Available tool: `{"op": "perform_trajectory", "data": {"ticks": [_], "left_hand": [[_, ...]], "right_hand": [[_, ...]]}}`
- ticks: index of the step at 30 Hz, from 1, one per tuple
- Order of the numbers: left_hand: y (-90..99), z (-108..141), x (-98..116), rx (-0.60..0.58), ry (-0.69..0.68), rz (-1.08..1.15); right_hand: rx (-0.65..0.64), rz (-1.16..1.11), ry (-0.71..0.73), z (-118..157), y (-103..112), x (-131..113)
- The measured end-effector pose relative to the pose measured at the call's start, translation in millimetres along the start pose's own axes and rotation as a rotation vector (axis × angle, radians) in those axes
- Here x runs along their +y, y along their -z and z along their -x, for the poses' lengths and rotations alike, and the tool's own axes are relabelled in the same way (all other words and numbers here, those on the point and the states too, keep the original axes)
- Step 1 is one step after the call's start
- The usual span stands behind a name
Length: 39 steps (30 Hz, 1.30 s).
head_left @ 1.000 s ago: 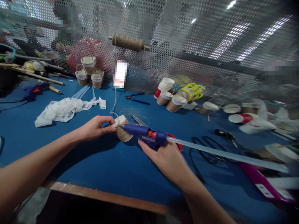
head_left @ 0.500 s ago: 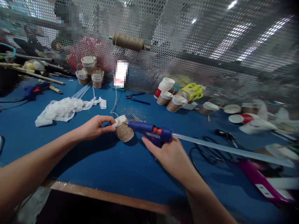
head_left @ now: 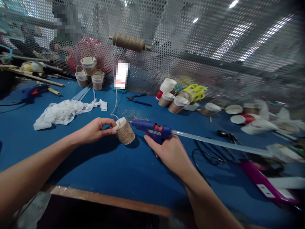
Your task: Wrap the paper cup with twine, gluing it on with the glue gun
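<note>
Brown-wrapped cup, tilted over the near-middle of the blue table, white end towards the left hand; whether its lower edge rests on the table cannot be told. Left thumb and index finger pinch the white end. The right hand is curled about the handle of the blue gun, thumb along the near side; most of its other fingers are hidden, so pressure on the trigger cannot be judged. A clear stick projects from the rear of the gun.

Change over the last second: the nozzle, which overlapped the twine wall, has withdrawn to the upper edge of the cup. It now points just beside the white end, contact uncertain. The left-hand pinch is unaltered. Consequence, as judged: the wrapped wall is exposed to view, and gluing at that spot appears paused or finished, though no bead of glue can be made out.

A loose strand reaches the cup from the direction of the spool above and remains uncut. Beyond the hands lie cutters and white lace; three small baskets are grouped at the mesh.
</note>
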<state>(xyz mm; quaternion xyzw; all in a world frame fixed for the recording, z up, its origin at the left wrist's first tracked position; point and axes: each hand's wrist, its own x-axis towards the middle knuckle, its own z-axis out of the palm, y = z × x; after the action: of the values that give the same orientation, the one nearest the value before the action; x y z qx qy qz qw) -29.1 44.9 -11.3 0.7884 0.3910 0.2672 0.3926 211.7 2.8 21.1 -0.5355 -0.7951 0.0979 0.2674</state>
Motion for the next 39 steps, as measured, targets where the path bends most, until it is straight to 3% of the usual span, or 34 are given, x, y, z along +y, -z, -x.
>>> {"op": "perform_trajectory", "data": {"ticks": [6, 14, 39], "left_hand": [[-0.5, -0.1, 0.6, 0.001, -0.01, -0.013], [-0.5, 0.0, -3.2, 0.003, -0.005, -0.011], [-0.1, 0.0, -2.2, 0.013, -0.006, -0.037]], "right_hand": [[0.057, 0.003, -0.007, 0.6, -3.1, 1.7], [-0.012, -0.122, -0.116, 3.6, 2.6, -3.2], [-0.009, -0.154, -0.124, 0.6, 1.4, -2.7]]}}
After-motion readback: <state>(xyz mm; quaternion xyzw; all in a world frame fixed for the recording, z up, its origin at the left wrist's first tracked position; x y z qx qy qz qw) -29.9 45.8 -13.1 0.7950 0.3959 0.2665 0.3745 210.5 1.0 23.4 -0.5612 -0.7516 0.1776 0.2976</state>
